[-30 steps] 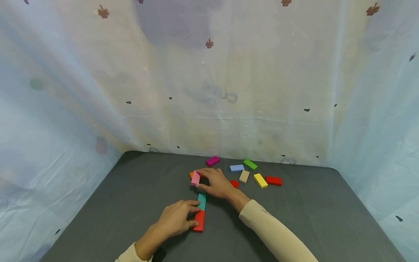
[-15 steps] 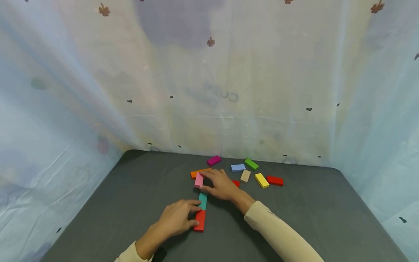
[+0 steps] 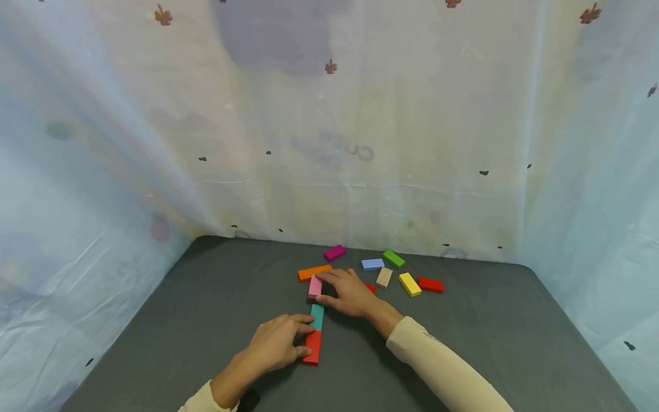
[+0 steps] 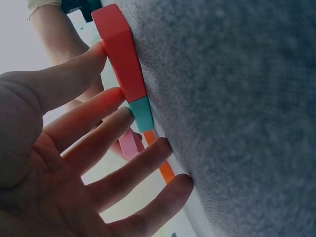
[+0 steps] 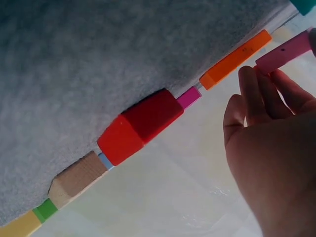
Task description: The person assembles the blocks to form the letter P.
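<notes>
My right hand (image 3: 349,294) pinches a pink block (image 3: 315,286) between thumb and fingers, off the tabletop in the right wrist view (image 5: 286,50). It hangs just beyond the far end of a teal block (image 3: 317,316). That teal block lies end to end with a red block (image 3: 312,349), in one straight line. Along their left side rests my left hand (image 3: 275,342), fingers fairly straight. In the left wrist view its thumb touches the red block (image 4: 123,64), and two fingertips touch near the joint with the teal block (image 4: 141,114); the other fingers are spread apart.
An orange block (image 3: 309,273) lies just behind the pink one. Magenta (image 3: 335,253), light blue (image 3: 372,264), green (image 3: 393,258), natural wood (image 3: 384,277), yellow (image 3: 409,284) and red (image 3: 430,284) blocks lie scattered behind right. Another red block (image 5: 143,126) is partly hidden by my right hand in the head view.
The right hand has brought the pink block slightly right and nearer to the teal block, uncovering more of the orange block. The left hand has stayed in place.
</notes>
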Demonstrator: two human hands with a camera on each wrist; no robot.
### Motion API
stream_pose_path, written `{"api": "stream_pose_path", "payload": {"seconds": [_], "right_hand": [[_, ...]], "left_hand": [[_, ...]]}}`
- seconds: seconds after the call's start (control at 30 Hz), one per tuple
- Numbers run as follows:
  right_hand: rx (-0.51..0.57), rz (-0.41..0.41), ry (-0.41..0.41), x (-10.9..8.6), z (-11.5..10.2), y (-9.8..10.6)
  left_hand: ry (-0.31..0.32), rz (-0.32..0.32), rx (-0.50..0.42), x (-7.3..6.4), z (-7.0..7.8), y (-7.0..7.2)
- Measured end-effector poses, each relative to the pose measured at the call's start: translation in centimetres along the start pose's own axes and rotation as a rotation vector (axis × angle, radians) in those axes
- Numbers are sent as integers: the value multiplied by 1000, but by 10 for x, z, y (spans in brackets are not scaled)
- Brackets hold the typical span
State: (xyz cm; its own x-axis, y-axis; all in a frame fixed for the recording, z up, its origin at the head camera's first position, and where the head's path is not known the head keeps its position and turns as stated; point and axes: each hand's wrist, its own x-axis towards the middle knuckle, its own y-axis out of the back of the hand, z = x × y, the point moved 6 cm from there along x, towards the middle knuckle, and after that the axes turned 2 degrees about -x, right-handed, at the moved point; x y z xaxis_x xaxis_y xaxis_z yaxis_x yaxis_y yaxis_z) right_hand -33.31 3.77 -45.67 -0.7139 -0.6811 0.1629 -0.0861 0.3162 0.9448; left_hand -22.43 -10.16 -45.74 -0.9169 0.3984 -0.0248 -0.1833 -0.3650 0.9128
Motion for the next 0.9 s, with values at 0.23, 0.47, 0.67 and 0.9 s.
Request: {"api": "stream_pose_path", "payload": {"seconds": [0.23, 0.47, 0.67, 0.9], "right_hand": [[22, -19, 0, 0, 0, -1], [-12, -8, -1, -2, 6, 2], [0, -15, 1, -8, 10, 3], [9, -17, 15, -10, 10, 1]], "left_hand": [[-7, -12, 3, -1, -1, 0], [-12, 2, 6, -1, 3, 5], [-16, 2, 8, -1, 3, 4], [-14, -2, 5, -1, 2, 2]]}}
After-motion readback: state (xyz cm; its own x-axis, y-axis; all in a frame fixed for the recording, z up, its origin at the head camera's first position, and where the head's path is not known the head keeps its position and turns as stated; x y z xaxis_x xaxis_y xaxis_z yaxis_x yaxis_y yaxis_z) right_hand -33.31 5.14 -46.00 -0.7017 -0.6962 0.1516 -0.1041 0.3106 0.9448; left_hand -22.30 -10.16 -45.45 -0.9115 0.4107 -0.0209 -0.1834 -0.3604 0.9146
